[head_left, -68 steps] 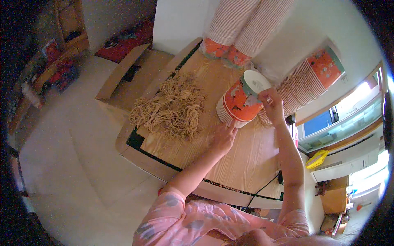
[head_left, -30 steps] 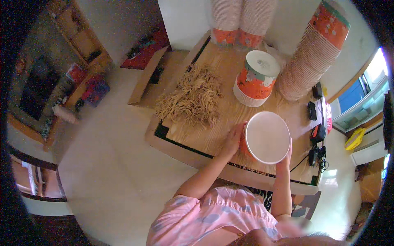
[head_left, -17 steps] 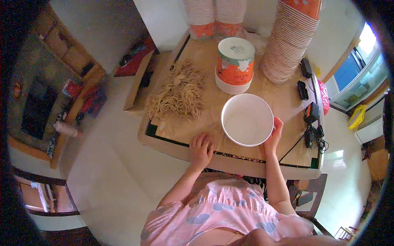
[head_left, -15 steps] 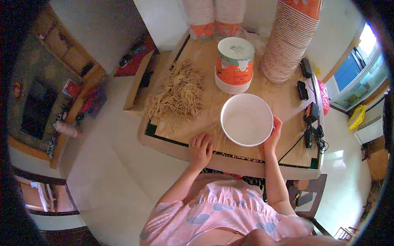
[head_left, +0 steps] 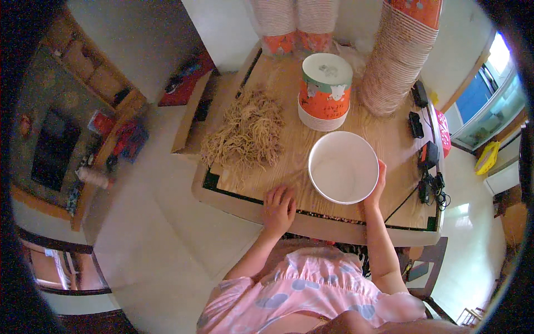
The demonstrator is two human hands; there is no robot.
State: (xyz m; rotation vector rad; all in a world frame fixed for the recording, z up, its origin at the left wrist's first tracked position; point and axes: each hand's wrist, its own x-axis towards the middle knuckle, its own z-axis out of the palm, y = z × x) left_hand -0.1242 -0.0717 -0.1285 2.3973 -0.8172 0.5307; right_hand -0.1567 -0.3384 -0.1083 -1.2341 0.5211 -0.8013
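Note:
A white paper bucket (head_left: 342, 170), its mouth facing up toward me, is at the near side of the wooden table. My right hand (head_left: 378, 186) grips its right side, the fingers partly hidden behind the rim. Near the table's front edge, my left hand (head_left: 280, 210) lies on the top with its fingers loosely spread and nothing in it. Just beyond the white bucket stands a short stack of orange and green paper buckets (head_left: 326, 100), upside down. To its left lies a tangled heap of tan, dried stringy strands (head_left: 247, 133).
A tall leaning stack of nested buckets (head_left: 397, 64) rises at the back right. Wrapped stacks (head_left: 317, 22) stand at the back. Black adapters and cables (head_left: 428, 158) line the table's right edge. An opened cardboard box (head_left: 192, 119) is beside the left edge, and a chair (head_left: 431, 267) at the lower right.
The whole view has shifted slightly, so everything sits a little farther right and lower. Both hands keep their places, the right one still on the white bucket.

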